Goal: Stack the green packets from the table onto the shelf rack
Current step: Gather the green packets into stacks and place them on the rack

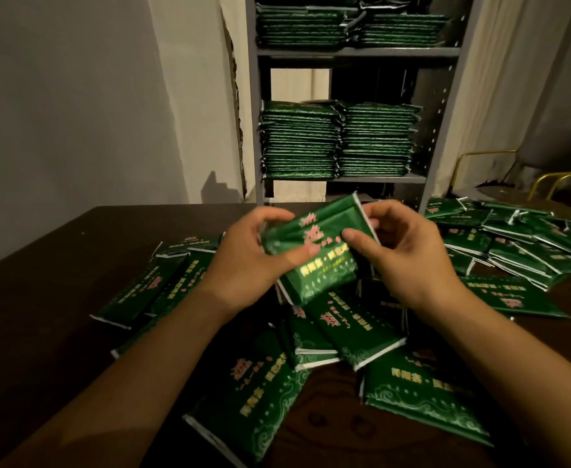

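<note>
A small bundle of green packets (pixel 314 251) with gold and red print is held above the table between both hands. My left hand (pixel 253 261) grips its left side, thumb across the front. My right hand (pixel 402 251) holds its right edge, with the thumb on the face. Several more green packets (pixel 419 393) lie scattered over the dark table (pixel 41 298) below and to the right. The grey shelf rack (pixel 355 179) stands behind the table, with two tall stacks of green packets (pixel 338 140) on its middle shelf and more on the shelf above.
A heap of packets (pixel 520 238) covers the table's right end. Brass chair frames (pixel 554 184) stand at the far right beside a pale curtain (pixel 500 79). A bare wall (pixel 75 96) is to the left of the rack.
</note>
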A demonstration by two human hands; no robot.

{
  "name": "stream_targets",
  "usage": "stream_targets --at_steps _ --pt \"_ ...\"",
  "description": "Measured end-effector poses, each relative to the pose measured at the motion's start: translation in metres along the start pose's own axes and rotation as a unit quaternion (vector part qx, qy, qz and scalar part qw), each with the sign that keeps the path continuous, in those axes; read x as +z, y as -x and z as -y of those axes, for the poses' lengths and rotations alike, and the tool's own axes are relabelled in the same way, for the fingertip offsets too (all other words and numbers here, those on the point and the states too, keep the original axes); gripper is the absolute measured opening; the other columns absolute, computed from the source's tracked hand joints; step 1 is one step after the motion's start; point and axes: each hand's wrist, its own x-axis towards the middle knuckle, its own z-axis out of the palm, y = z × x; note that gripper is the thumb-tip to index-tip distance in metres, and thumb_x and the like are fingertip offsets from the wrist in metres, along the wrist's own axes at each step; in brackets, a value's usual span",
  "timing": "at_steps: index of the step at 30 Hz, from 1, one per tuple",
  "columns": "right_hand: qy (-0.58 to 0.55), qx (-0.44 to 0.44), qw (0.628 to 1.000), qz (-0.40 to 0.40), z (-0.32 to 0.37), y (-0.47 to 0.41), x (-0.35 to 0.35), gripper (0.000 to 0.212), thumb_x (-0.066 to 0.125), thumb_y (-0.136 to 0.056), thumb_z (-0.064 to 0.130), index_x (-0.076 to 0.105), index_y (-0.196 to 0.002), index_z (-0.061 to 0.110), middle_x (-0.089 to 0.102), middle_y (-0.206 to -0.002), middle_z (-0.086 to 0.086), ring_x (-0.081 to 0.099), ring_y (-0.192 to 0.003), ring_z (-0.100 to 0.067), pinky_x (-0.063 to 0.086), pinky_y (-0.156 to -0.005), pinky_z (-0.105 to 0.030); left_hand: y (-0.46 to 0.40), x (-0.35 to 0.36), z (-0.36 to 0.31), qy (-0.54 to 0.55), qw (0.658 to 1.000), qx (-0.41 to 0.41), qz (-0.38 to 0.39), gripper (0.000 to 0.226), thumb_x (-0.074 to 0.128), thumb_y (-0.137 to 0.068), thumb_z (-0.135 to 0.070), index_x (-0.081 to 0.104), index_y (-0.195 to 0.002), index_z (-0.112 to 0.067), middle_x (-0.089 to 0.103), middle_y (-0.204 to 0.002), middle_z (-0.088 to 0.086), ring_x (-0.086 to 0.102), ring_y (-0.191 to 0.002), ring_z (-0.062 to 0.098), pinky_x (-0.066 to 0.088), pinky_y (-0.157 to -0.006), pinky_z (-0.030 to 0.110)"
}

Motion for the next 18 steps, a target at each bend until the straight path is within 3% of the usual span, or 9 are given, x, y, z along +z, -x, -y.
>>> stream_targets --at_steps 2,4,7,9,10,13,15,18 --pt "-0.058 0.021 0.997 -0.036 0.003 0.001 0.004 0.019 0.075 -0.085 0.009 0.064 -0.101 0.012 0.072 -0.094 -0.006 0.072 -0.085 -0.015 0.058 -0.067 -0.022 0.000 0.003 -0.002 0.088 0.996 -0.024 -0.005 0.046 0.085 -0.074 -0.016 0.065 -0.115 -0.017 0.077 -0.101 -0.002 0.075 -0.091 0.012 0.059 -0.073 0.024" --pt "-0.057 0.042 0.997 -0.042 0.003 0.002 0.008 0.015 0.073 -0.087 0.017 0.064 -0.100 0.015 0.073 -0.092 -0.002 0.072 -0.081 -0.014 0.059 -0.066 -0.028 0.001 0.006 -0.003 0.128 0.991 -0.038 -0.017 0.035 0.078 -0.083 -0.011 0.062 -0.114 -0.014 0.077 -0.103 0.002 0.076 -0.091 0.019 0.061 -0.069 0.031" --pt "0.102 0.070 0.992 0.000 0.001 0.006 0.008 0.026 0.068 -0.089 0.044 0.062 -0.104 0.024 0.070 -0.089 0.006 0.069 -0.081 -0.011 0.061 -0.076 -0.040 -0.004 0.002 0.001 0.158 0.982 -0.051 -0.090 0.028 0.067 -0.094 -0.014 0.055 -0.119 -0.012 0.071 -0.112 0.006 0.076 -0.090 0.023 0.062 -0.061 0.033" --pt "0.263 0.054 0.956 0.114 0.007 0.014 0.007 0.045 0.065 -0.077 0.071 0.062 -0.098 0.032 0.066 -0.090 0.009 0.065 -0.082 -0.011 0.058 -0.076 -0.043 -0.008 -0.004 0.006 0.141 0.980 -0.051 -0.131 0.026 0.064 -0.097 -0.017 0.052 -0.119 -0.014 0.067 -0.117 0.005 0.075 -0.095 0.023 0.062 -0.063 0.033" --pt "0.340 0.051 0.921 0.182 0.012 0.019 0.009 0.057 0.059 -0.069 0.083 0.062 -0.099 0.034 0.063 -0.093 0.012 0.062 -0.086 -0.010 0.057 -0.077 -0.042 -0.009 -0.005 0.010 0.128 0.980 -0.050 -0.142 0.022 0.064 -0.098 -0.018 0.051 -0.116 -0.017 0.066 -0.118 0.004 0.074 -0.095 0.022 0.062 -0.063 0.033" --pt "0.500 0.031 0.817 0.285 0.026 0.032 0.021 0.089 0.044 -0.056 0.098 0.056 -0.122 0.039 0.049 -0.107 0.017 0.049 -0.106 -0.008 0.049 -0.089 -0.036 -0.008 -0.003 0.020 0.101 0.982 -0.053 -0.153 0.018 0.064 -0.097 -0.017 0.048 -0.104 -0.024 0.064 -0.115 0.003 0.074 -0.091 0.019 0.061 -0.061 0.033" --pt "0.534 0.018 0.793 0.294 0.032 0.036 0.026 0.097 0.044 -0.057 0.098 0.048 -0.134 0.039 0.044 -0.113 0.015 0.044 -0.115 -0.010 0.044 -0.094 -0.035 -0.008 0.001 0.024 0.086 0.984 -0.055 -0.148 0.019 0.064 -0.097 -0.016 0.047 -0.105 -0.021 0.064 -0.115 0.005 0.074 -0.092 0.022 0.061 -0.060 0.034" --pt "0.539 0.013 0.786 0.302 0.036 0.038 0.029 0.090 0.050 -0.067 0.091 0.044 -0.139 0.038 0.045 -0.117 0.011 0.045 -0.120 -0.015 0.044 -0.097 -0.034 -0.009 0.002 0.028 0.070 0.986 -0.062 -0.140 0.023 0.064 -0.097 -0.015 0.047 -0.111 -0.016 0.064 -0.115 0.006 0.073 -0.095 0.021 0.062 -0.062 0.036"
